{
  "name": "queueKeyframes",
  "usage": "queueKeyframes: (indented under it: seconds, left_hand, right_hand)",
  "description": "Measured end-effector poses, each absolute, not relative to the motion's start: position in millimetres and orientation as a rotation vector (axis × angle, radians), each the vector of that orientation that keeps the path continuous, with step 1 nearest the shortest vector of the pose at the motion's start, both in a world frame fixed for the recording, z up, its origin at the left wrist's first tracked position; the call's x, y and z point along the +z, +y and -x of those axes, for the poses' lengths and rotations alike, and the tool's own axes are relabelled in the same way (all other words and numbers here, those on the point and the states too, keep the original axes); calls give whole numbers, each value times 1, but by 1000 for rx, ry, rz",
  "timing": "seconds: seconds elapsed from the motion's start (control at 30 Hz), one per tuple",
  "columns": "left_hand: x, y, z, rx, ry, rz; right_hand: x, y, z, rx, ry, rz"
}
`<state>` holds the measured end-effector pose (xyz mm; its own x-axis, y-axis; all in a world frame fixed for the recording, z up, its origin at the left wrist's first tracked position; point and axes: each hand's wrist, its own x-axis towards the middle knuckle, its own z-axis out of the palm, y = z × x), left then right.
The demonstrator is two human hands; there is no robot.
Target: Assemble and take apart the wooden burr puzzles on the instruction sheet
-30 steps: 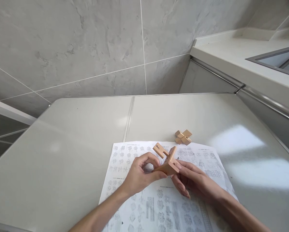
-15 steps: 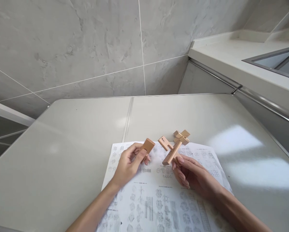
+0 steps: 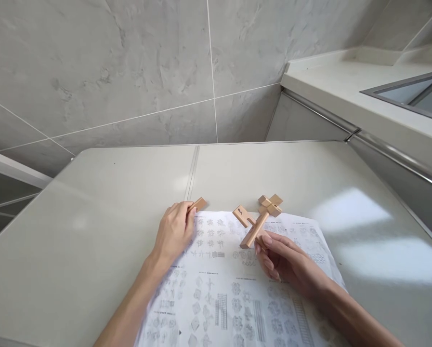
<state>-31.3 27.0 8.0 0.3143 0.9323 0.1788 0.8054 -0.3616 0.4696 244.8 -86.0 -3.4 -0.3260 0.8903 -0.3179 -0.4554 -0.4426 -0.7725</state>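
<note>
A flat wooden puzzle piece [image 3: 199, 204] pokes out from the closed fingers of my left hand [image 3: 176, 225], near the far left corner of the printed sheet. My right hand [image 3: 286, 258] pinches a pair of interlocked wooden puzzle pieces [image 3: 254, 232] by the lower end. One of those pieces has a slot and a dark mark; the other crosses it at an angle. Just behind them, an assembled wooden cross-shaped puzzle [image 3: 270, 206] rests by the sheet's far edge. Part of the left-hand piece is hidden by my fingers.
The large printed instruction sheet [image 3: 223, 284] lies under my hands, covered with small diagrams. It rests on a glossy pale table [image 3: 103, 207] with a seam. Behind stands a grey tiled wall [image 3: 129, 62]; a white counter [image 3: 342, 82] runs along the right.
My left hand has moved left and away from me with its wooden piece, turning palm down. My right hand and the interlocked pieces have barely shifted.
</note>
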Motion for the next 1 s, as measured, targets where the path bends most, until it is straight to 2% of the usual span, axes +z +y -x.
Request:
queueKeyframes:
  seconds: [0.53,1.0]
  left_hand:
    - [13,35,48,472,1596,-2289]
    - [11,35,46,520,1626,-2320]
  right_hand:
    - [-2,-86,-245,1914,-720,942]
    - [-1,-87,-245,1919,-748,947]
